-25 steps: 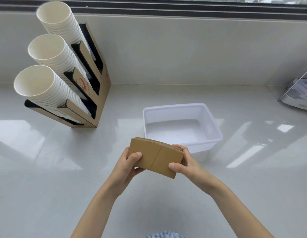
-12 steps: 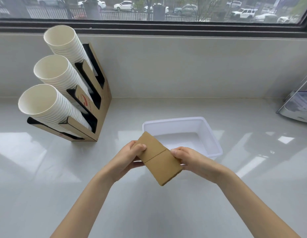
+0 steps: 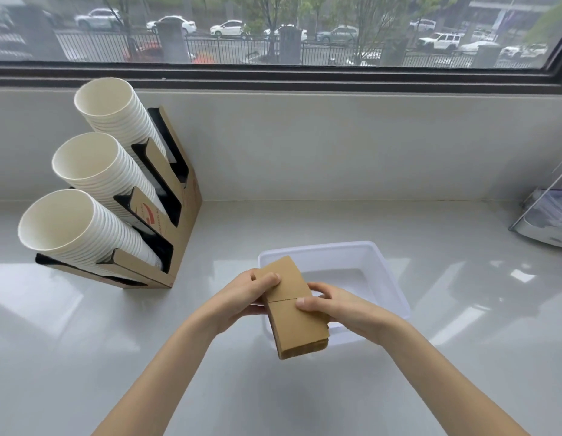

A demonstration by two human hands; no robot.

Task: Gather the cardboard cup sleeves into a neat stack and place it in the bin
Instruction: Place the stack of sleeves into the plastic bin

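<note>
A stack of brown cardboard cup sleeves (image 3: pixel 293 322) is held in the air between both hands, its long side running away from me over the near-left corner of the bin. My left hand (image 3: pixel 245 295) grips the stack's far left part, thumb on top. My right hand (image 3: pixel 333 306) holds its right side, thumb on top and fingers behind. The white plastic bin (image 3: pixel 389 278) stands on the pale counter just behind the stack; its visible inside holds nothing.
A cardboard cup holder (image 3: pixel 179 221) with three slanted stacks of white paper cups (image 3: pixel 84 234) stands at the left. A clear plastic stand (image 3: pixel 550 215) sits at the right edge. A wall and window ledge run along the back.
The stack has turned from lying crosswise to pointing away from me, and both hands carried it slightly toward the bin. My view has tilted up, showing the window.
</note>
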